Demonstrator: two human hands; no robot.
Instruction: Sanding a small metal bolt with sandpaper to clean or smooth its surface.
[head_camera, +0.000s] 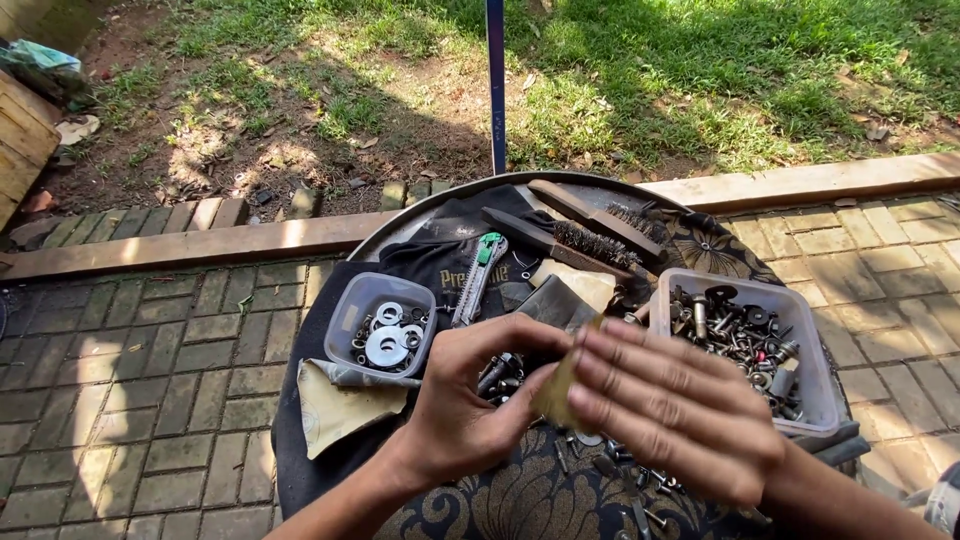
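My left hand pinches a small dark metal bolt between thumb and fingers, over the middle of a round tray. My right hand is pressed against it with a folded tan piece of sandpaper held between its fingers and the bolt. Most of the bolt is hidden by the fingers. Both hands hover above loose screws and bolts scattered on a dark patterned cloth.
A round tray holds a clear tub of washers, a clear tub of bolts and nuts, two wire brushes, a green utility knife and sandpaper sheets. Brick paving surrounds it; grass and a blue pole lie beyond.
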